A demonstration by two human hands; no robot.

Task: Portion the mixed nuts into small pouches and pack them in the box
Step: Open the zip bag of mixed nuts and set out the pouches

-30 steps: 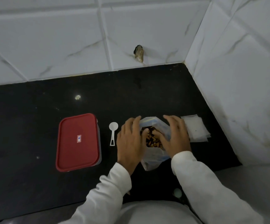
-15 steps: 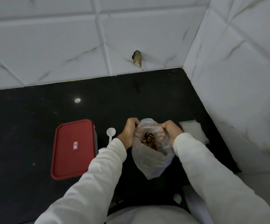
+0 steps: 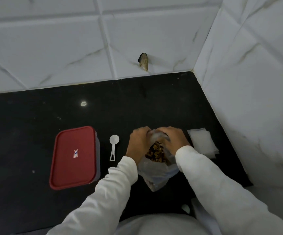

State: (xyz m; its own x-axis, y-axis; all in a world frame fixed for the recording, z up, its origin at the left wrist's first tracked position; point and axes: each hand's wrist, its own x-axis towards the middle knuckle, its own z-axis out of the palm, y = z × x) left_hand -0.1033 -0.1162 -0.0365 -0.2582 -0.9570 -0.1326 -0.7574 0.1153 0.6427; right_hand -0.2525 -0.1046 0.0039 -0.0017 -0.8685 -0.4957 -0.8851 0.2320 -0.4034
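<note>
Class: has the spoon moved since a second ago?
No. The spoon lies just right of the box, with the same gap as before; only the view has shifted.

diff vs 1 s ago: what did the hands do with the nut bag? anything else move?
The left hand and right hand went from spread fingers over the mouth of the nut bag to curled grips on its rim, one each side, holding it open over the mixed nuts. Unchanged: red-lidded box closed, white scoop beside it, pouch stack at right.
</note>
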